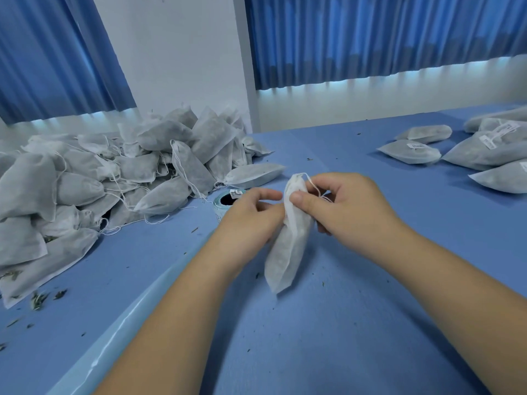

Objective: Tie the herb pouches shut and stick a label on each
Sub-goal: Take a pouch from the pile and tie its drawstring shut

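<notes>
while hands, left (245,220) and right (348,206), pinch one pouch (288,249), a label roll (225,202) sits half-hidden behind.

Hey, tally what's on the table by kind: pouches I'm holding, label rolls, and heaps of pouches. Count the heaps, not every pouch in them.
Held pouch: 1
Label roll: 1
Heaps of pouches: 2, the left heap and the right heap
Total: 4

You've got 1 pouch (288,243) up front and 1 label roll (225,202). At least 5 labelled pouches (410,151) lie right; the left pile (85,178) is too dense to count.
</notes>
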The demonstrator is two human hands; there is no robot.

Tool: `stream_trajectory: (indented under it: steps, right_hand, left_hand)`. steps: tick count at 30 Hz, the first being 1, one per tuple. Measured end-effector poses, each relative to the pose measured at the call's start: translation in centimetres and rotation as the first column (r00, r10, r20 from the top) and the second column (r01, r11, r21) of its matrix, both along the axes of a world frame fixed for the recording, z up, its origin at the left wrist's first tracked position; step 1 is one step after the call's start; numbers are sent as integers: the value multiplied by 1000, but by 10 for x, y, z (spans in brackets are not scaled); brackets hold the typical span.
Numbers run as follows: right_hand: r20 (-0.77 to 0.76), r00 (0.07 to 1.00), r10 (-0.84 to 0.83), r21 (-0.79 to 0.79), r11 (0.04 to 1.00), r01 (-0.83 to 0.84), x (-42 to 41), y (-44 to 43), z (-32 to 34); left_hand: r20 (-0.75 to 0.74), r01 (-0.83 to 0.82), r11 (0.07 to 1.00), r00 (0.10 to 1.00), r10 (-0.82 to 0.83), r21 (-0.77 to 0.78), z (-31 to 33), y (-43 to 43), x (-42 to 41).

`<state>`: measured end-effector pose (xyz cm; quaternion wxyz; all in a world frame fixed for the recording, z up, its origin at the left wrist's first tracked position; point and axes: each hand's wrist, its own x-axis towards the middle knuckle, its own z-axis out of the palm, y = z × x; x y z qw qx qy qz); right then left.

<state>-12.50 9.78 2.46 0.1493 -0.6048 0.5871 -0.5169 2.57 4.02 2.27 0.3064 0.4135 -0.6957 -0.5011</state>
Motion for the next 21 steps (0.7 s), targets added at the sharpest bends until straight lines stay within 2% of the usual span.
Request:
stream_trajectory:
  steps: [1, 3, 5, 7, 10, 14, 17, 21]
  right_hand:
    - [-32, 998, -53, -11, 999, 52, -1, 0, 1]
    - [-70, 989, -128, -45, 991, 125, -3, 0, 2]
    - [-92, 982, -163, -69, 985, 157, -3, 0, 3]
    - [-109, 979, -172, -62, 984, 166, -4, 1, 5]
    - [-119, 981, -151, -60, 988, 144, -7, 0, 5]
    - [-28, 988, -149, -72, 987, 146, -9, 0, 7]
    - [16, 989, -144, -70, 987, 145, -6, 2, 7]
    - [-34, 993, -117, -41, 992, 116, 0, 3, 5]
  left_hand:
    - [-58, -6, 1000, 998, 6, -5, 2, 0, 1]
    - [-119, 102, 995, 987, -104, -22, 7, 3, 5]
    - [-29, 232, 970, 972, -235, -72, 9, 7, 6]
    - [106, 264, 956, 962, -251, -130, 7, 13, 2]
    - [98, 163, 971, 984, -147, -174, 3, 14, -6]
    - [-43, 12, 999, 999, -14, -38, 2, 5, -3]
    - [-100, -36, 998, 994, 40, 44, 1, 0, 1]
    - [-79, -27, 1000, 996, 28, 16, 1, -1, 1]
